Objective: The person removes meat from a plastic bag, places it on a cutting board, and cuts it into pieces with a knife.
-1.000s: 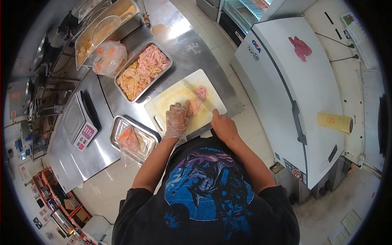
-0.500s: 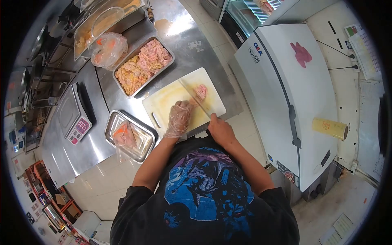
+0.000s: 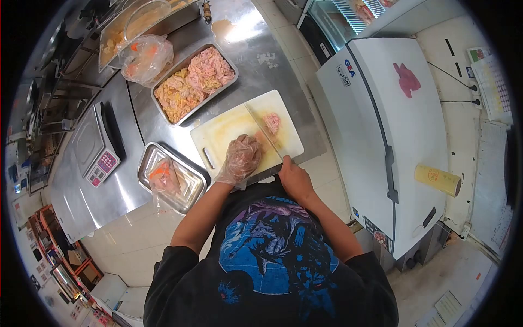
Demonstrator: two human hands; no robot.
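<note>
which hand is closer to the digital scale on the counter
Left. The gloved left hand rests on the cutting board, on the side toward the scale. The right hand grips the knife at the board's far edge.

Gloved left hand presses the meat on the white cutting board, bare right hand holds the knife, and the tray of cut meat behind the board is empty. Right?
Not quite: the head view shows the tray behind the cutting board full of cut meat. The gloved left hand does press the meat, and the bare right hand holds the knife.
</note>
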